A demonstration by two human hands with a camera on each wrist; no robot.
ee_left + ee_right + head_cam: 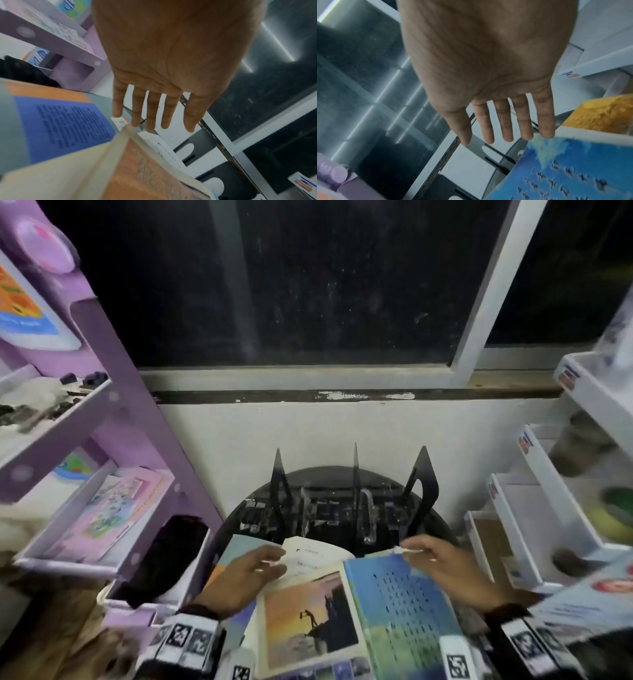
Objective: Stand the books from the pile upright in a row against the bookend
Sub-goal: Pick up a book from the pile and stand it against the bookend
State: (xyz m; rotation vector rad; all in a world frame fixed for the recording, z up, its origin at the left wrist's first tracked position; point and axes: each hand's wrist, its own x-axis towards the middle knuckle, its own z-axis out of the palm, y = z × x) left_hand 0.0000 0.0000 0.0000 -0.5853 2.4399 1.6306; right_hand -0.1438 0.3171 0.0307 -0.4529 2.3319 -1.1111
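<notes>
A pile of books lies at the near edge of the round black table (329, 472). On top are a sunset-cover book (308, 618) and a blue book (400, 604); a white book (315, 553) and a teal-orange one (233, 549) lie beneath. Three black bookends (423, 477) stand upright behind the pile, with no book between them. My left hand (270, 561) reaches flat over the white book's left edge, fingers straight (154, 119). My right hand (416, 546) is spread above the blue book's (573, 169) far corner, its little finger (546, 129) touching it.
A purple shelf unit (113, 405) with picture books crowds the left; a black object (164, 559) lies on its low shelf. White tiered shelves (534, 474) holding cups and bowls stand on the right. A white wall and dark window rise behind the table.
</notes>
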